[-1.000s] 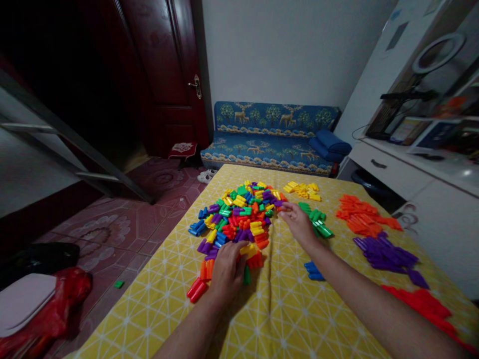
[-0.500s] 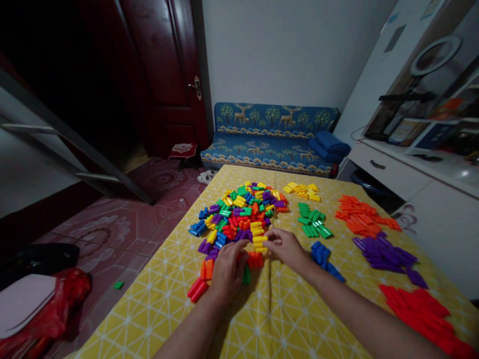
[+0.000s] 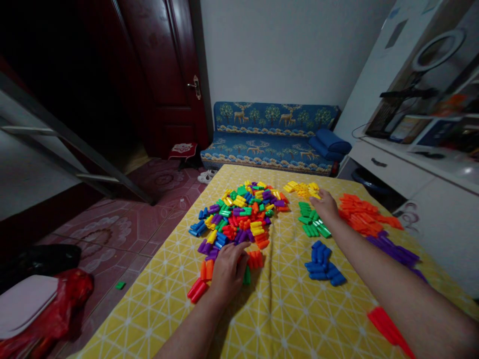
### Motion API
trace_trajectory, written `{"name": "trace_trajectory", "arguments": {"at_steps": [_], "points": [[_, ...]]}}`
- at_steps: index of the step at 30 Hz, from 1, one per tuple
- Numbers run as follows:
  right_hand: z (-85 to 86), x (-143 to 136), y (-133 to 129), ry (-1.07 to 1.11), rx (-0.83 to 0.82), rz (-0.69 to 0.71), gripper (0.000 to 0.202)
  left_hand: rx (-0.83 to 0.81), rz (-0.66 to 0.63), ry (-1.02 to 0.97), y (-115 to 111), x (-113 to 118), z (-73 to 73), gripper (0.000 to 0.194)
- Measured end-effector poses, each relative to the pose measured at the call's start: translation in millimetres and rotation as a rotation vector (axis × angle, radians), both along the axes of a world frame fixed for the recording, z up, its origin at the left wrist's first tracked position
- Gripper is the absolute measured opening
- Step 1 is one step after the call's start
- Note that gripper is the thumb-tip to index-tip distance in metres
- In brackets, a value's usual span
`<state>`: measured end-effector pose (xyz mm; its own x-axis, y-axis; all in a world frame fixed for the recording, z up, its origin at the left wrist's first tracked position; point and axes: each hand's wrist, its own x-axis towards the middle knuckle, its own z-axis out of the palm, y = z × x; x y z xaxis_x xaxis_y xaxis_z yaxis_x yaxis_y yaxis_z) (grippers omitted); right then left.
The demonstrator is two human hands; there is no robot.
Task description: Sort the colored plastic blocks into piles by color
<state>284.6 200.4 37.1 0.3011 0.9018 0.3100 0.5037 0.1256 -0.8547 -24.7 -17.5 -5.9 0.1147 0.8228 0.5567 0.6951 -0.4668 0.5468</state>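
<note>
My right hand (image 3: 325,207) reaches to the small pile of yellow plastic blocks (image 3: 299,189). Its fingertips pinch a yellow block (image 3: 315,193) at the pile's right end. Nearer me, my left hand (image 3: 227,269) hovers or rests at the near edge of a mixed heap of coloured blocks (image 3: 239,212); its fingers are loosely bent, with the index finger and thumb apart. Beside that hand lie orange blocks (image 3: 255,259), a green block (image 3: 247,275) partly behind the thumb, and red blocks (image 3: 197,289).
Sorted piles of green (image 3: 312,220), blue (image 3: 325,264), orange (image 3: 362,214), purple (image 3: 396,252) and red blocks (image 3: 387,326) lie on the yellow tablecloth (image 3: 292,309). My right forearm partly covers the purple and red piles. A sofa (image 3: 277,142) stands beyond the table.
My right hand has moved from the mixed heap to the far right, carrying a yellow block to the yellow pile. Orange pieces formerly covered now show. The left hand has barely moved.
</note>
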Motion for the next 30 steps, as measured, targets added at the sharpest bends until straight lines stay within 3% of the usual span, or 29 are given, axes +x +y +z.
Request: {"name": "trace_trajectory", "arguments": {"at_steps": [3,6,8,11,13,16,19,22,26,30], "points": [[-13.2,-32.6,-37.1,0.052,0.0,0.098,0.056,0.021,-0.007,0.001,0.5,-0.5,-1.2,0.026],[-30.3,-76.0,-100.8,0.163,-0.002,0.37,0.051,0.041,-0.005,-0.01,-0.9,-1.4,-0.4,0.025],[-39.1,-102.7,-148.3,0.191,-0.044,0.481,0.047,0.076,-0.014,-0.029,-3.4,-2.5,1.4,0.022],[-45.1,-128.3,-205.8,0.093,-0.085,0.477,0.045,0.161,-0.067,-0.073,-8.0,-5.2,5.3,0.021],[-46.1,-134.9,-227.5,-0.051,-0.099,0.429,0.047,0.205,-0.095,-0.095,-9.8,-8.6,9.2,0.022],[-47.5,-136.3,-238.1,-0.269,-0.053,0.393,0.05,0.19,-0.049,-0.083,-8.8,-19.5,18.3,0.022],[-50.0,-137.1,-236.6,-0.366,0.035,0.424,0.055,0.062,0.127,-0.059,-8.9,-43.6,27.6,0.023],[-51.7,-140.7,-235.2,-0.417,0.053,0.439,0.068,-0.146,0.246,-0.011,-20.1,-79.6,28.9,0.044],[-53.1,-145.5,-236.0,-0.477,0.037,0.479,0.085,-0.358,0.138,0.105,-47.9,-116.5,15.6,0.092],[-55.4,-146.7,-234.8,-0.53,0.028,0.517,0.091,-0.354,0.066,0.154,-60.0,-109.4,-0.4,0.12]]}}
